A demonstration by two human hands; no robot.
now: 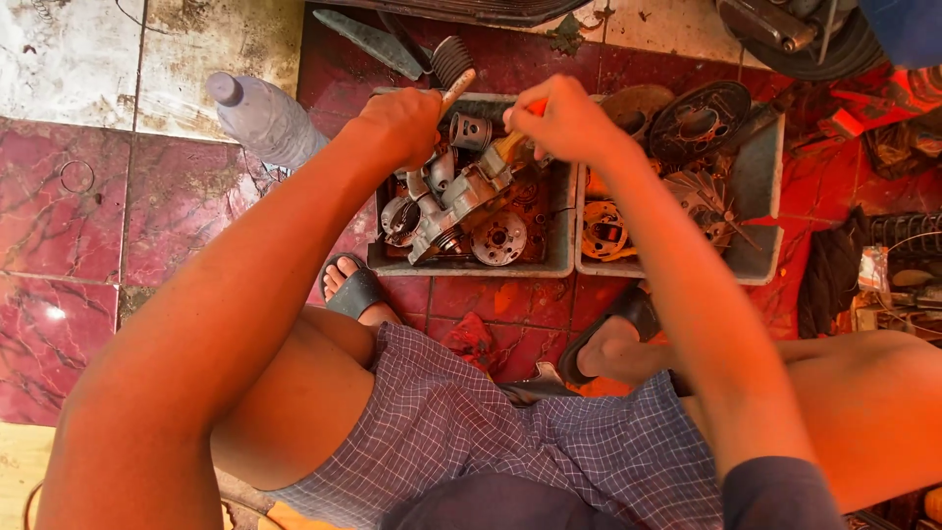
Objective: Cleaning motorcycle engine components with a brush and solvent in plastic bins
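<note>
My left hand [402, 123] is closed around a slim metal tool [457, 86] whose end sticks up past the fist, over a grey tray [555, 257] full of engine parts. My right hand [559, 120] grips an orange-handled tool [514, 145] and presses its tip onto a silver metal engine casing [461, 201] lying in that tray. A small piston [470, 131] and a round gear-like disc [498, 238] lie beside the casing. Both hands hover close together above the tray's far side.
A second grey tray [760, 182] to the right holds a dark round plate [701, 122] and an orange coil part [602, 231]. A clear plastic bottle [263, 120] lies at left on the red tiled floor. My sandalled feet [355, 291] flank the trays. A red rag [473, 341] lies near.
</note>
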